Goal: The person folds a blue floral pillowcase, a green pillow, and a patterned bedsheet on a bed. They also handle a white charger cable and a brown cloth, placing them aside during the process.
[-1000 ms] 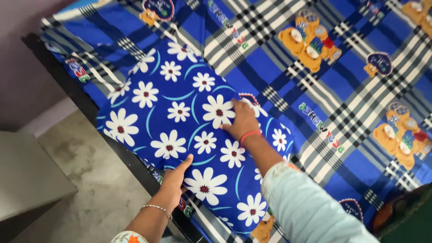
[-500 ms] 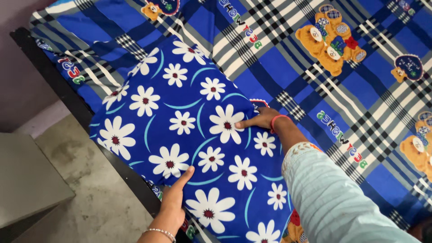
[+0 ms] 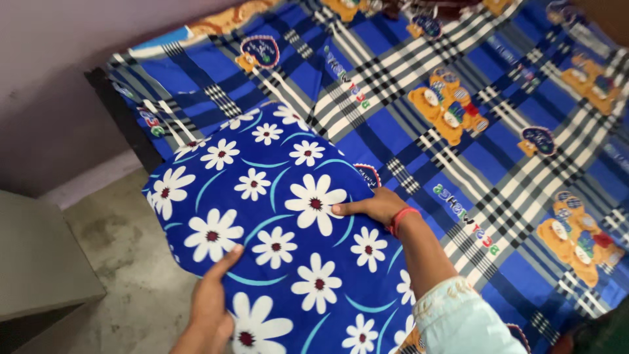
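A blue pillow (image 3: 262, 210) printed with white flowers lies at the near left corner of a bed, partly over its edge. My left hand (image 3: 211, 298) grips the pillow's near edge, thumb on top. My right hand (image 3: 370, 206), with an orange band at the wrist, lies flat with its fingers pressing on the pillow's far side, next to a big flower. The bed is covered by a blue checked sheet (image 3: 458, 92) with teddy bear pictures.
The bed's dark frame (image 3: 124, 121) runs along the left side. Beyond it are a grey concrete floor (image 3: 131, 262), a pale wall (image 3: 59, 85) and a grey box-like piece of furniture (image 3: 39, 255) at the left.
The view has swung, showing more of the bed and wall. My left hand has slid along the pillow's edge; my right hand stays pressed on the pillow's far side.
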